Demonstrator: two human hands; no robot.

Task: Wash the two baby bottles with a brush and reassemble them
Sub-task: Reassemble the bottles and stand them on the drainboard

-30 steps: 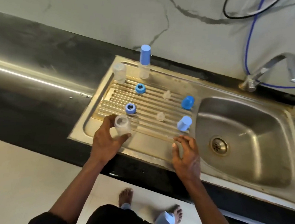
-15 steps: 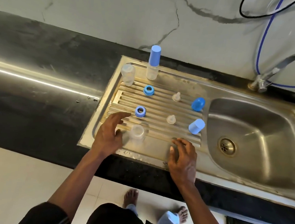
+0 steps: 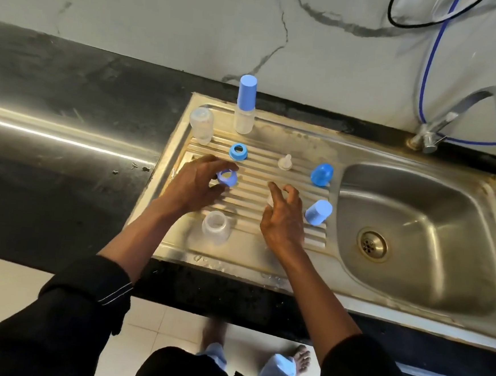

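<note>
Head view: blue ring [image 3: 226, 178] sits tilted, pinched at the fingertips of the left hand [image 3: 193, 183], at 12 o'clock from the open bottle [image 3: 215, 227]. The bottle stands unheld near the front lip of the drainboard [image 3: 235, 261]. Right hand [image 3: 282, 223], at 3 o'clock from the bottle, curls over a clear teat [image 3: 270, 199]; whether it grips cannot be told. Risks: the wet ring could slip from so light a pinch, and a forearm could knock the bottle off the edge.

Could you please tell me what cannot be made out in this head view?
All head view.
- Small clear teat: mostly hidden behind the right hand; grip unclear.
- Blue plastic screw ring: partly covered by the left hand, blurred.
- Thin blue hose: cut off by the top edge.
</note>
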